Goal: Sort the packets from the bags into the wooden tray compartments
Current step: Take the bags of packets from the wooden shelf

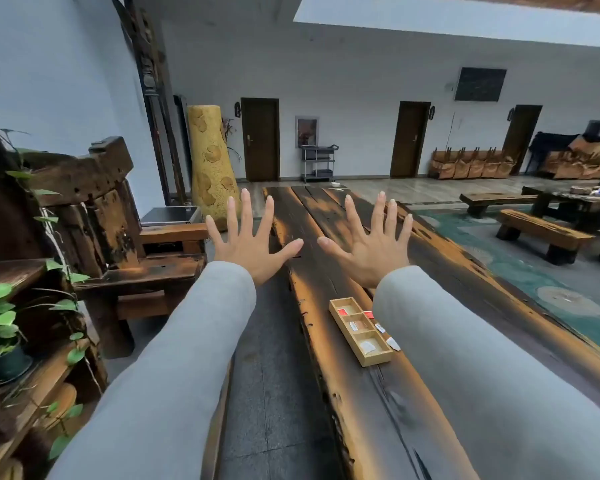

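Tray status, for anyone following: the wooden tray (378, 360) sits on the long dark plank table (378, 410), around 5 o'clock from the middle of the view, with its three compartments running in a line from 11 o'clock to 5 o'clock.

Each compartment has something in it already. There's a red packet (342, 311) in the far one, a brown-and-white packet (354, 326) in the middle one and a white packet (369, 347) in the near one. Can't tell if any slot holds more than one.

Not done though. Three more packets are out on the table just beside the tray's 3 o'clock side: a loose red packet (368, 314), a loose white packet (380, 328) and a second loose white packet (394, 344). The right sleeve hides the table past them, so there could be more. I don't see any bags anywhere. My guess is we're roughly halfway, with the loose ones left to drop in by colour.

Neither hand is on the job. The left hand (253, 249) and right hand (371, 252) are both up in the air at about 12 o'clock from the tray, fingers spread wide, holding nothing.

Further out there's a chunky wooden chair (118, 237) at 9 o'clock and a potted plant (0, 306) at 8 o'clock.
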Demonstrator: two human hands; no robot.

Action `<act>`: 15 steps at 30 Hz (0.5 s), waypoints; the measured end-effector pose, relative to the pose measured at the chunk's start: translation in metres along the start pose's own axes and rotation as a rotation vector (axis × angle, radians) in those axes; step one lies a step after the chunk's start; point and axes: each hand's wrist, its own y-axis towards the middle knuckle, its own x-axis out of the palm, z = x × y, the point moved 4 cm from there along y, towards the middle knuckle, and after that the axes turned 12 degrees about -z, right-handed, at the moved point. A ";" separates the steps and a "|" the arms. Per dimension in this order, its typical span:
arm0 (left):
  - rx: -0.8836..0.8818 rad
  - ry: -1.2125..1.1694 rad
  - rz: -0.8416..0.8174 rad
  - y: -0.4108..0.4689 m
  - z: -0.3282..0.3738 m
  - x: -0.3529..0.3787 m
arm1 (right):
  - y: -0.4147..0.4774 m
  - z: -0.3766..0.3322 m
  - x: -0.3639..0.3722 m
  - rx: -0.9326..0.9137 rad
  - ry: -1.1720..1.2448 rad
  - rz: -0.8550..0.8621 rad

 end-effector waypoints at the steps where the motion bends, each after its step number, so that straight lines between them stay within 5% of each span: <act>1: -0.002 0.023 0.002 0.004 -0.005 0.000 | 0.004 -0.006 0.001 -0.001 -0.021 0.002; 15: 0.042 0.089 0.050 0.095 -0.111 0.003 | 0.109 -0.113 0.031 -0.022 -0.060 0.031</act>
